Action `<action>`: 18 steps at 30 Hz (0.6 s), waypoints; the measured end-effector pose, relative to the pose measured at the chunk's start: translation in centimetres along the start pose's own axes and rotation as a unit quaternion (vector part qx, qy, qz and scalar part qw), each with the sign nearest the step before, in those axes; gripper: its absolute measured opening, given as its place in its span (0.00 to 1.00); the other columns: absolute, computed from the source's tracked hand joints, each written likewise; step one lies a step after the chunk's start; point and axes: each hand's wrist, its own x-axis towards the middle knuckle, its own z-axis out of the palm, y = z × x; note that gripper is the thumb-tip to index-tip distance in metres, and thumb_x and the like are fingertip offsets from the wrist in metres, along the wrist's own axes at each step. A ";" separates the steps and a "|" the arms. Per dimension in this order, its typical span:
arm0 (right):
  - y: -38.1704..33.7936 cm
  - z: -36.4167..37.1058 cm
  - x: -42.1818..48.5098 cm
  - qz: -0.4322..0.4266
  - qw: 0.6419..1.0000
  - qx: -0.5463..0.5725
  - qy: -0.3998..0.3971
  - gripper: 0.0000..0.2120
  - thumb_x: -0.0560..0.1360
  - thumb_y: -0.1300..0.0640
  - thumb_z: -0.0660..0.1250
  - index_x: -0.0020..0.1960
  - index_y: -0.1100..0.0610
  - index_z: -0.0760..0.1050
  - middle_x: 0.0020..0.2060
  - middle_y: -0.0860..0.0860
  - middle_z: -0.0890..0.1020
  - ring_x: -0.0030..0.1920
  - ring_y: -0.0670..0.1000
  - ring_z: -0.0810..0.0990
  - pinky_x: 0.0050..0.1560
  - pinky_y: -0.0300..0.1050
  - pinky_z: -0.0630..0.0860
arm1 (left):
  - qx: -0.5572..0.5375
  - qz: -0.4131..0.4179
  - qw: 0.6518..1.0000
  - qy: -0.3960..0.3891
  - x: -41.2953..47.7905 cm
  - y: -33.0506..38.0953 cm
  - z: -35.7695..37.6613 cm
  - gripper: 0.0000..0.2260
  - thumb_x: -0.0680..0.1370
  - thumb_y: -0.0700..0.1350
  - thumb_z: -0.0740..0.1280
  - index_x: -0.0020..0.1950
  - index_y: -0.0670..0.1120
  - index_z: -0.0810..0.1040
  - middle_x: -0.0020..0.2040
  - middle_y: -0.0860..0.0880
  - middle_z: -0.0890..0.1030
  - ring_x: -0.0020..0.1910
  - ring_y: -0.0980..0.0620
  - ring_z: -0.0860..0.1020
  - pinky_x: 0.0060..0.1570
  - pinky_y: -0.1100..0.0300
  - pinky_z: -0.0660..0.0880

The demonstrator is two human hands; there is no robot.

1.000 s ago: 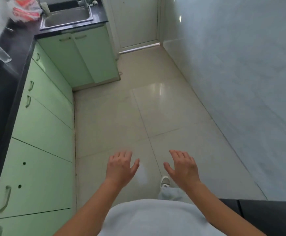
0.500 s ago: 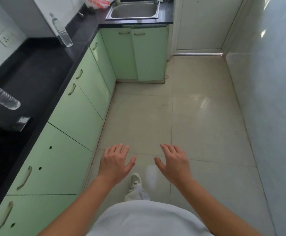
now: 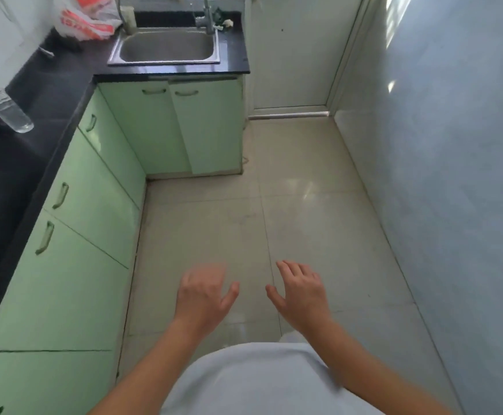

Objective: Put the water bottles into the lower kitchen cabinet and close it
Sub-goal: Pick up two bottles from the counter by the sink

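Two empty hands, left (image 3: 203, 295) and right (image 3: 299, 292), fingers spread above the floor (image 3: 319, 211); one water bottle (image 3: 4, 106) on the counter (image 3: 34, 94).

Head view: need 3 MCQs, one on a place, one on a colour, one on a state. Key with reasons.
1. Where does the water bottle lie?
A. on the black counter, far left
B. in the sink
C. on the floor

2. What colour are the cabinet doors?
A. white
B. pale green
C. brown

3. What state are the hands in?
A. both empty, fingers spread
B. left holds a bottle
C. right pulls a handle

Key: 1 A, the clear bottle rests on the dark counter. 2 B, every door front is light green. 3 A, left hand and right hand hover over the floor, touching nothing.
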 end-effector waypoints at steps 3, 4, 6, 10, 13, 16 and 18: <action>0.4 -0.9 4.0 0.013 1.000 -0.011 -0.003 0.26 0.71 0.39 0.64 0.61 0.55 0.81 0.54 0.49 0.85 0.54 0.54 0.83 0.52 0.49 0.79 | -0.001 0.024 1.000 0.004 5.5 -0.2 -0.4 0.25 0.77 0.61 0.59 0.59 0.44 0.83 0.55 0.43 0.84 0.52 0.41 0.82 0.51 0.48 0.77; 0.6 -0.9 5.7 0.015 1.000 -0.009 -0.011 0.27 0.71 0.39 0.63 0.61 0.55 0.81 0.54 0.49 0.85 0.54 0.53 0.83 0.52 0.49 0.79 | -0.004 0.026 1.000 0.003 7.1 -0.6 -0.2 0.25 0.76 0.61 0.59 0.59 0.44 0.83 0.54 0.43 0.84 0.51 0.41 0.82 0.51 0.49 0.77; 1.1 -0.5 9.1 0.003 1.000 -0.011 -0.016 0.27 0.71 0.38 0.62 0.61 0.55 0.81 0.54 0.49 0.85 0.54 0.54 0.83 0.52 0.49 0.79 | 0.003 0.024 1.000 0.009 9.8 -1.9 0.6 0.25 0.76 0.61 0.59 0.58 0.44 0.83 0.54 0.43 0.84 0.51 0.41 0.82 0.51 0.49 0.77; 0.9 0.9 17.8 -0.052 0.998 0.009 -0.026 0.27 0.72 0.39 0.63 0.62 0.55 0.81 0.56 0.50 0.84 0.55 0.54 0.82 0.54 0.50 0.79 | 0.019 -0.043 0.999 0.003 15.1 -5.5 0.8 0.26 0.77 0.61 0.58 0.59 0.43 0.83 0.55 0.42 0.84 0.52 0.41 0.83 0.50 0.49 0.77; -0.9 1.3 24.9 -0.128 0.990 0.028 -0.048 0.27 0.73 0.39 0.63 0.64 0.55 0.80 0.58 0.50 0.83 0.57 0.55 0.81 0.56 0.50 0.77 | 0.033 -0.116 0.993 0.008 17.4 -8.2 0.0 0.27 0.78 0.61 0.57 0.59 0.43 0.83 0.55 0.43 0.84 0.52 0.42 0.83 0.48 0.48 0.78; -4.5 1.0 31.4 -0.227 0.971 0.031 -0.064 0.28 0.74 0.38 0.62 0.65 0.55 0.79 0.60 0.51 0.83 0.59 0.55 0.80 0.57 0.50 0.76 | 0.047 -0.201 0.978 0.029 18.8 -10.3 -1.6 0.27 0.78 0.61 0.57 0.59 0.43 0.83 0.55 0.43 0.84 0.51 0.42 0.83 0.47 0.49 0.78; -7.6 1.1 35.1 -0.300 0.951 0.022 -0.078 0.29 0.75 0.37 0.61 0.67 0.55 0.77 0.61 0.51 0.82 0.61 0.56 0.79 0.58 0.51 0.76 | 0.046 -0.266 0.962 0.038 19.2 -11.6 -2.9 0.27 0.78 0.61 0.56 0.60 0.43 0.83 0.56 0.43 0.84 0.51 0.42 0.82 0.47 0.49 0.78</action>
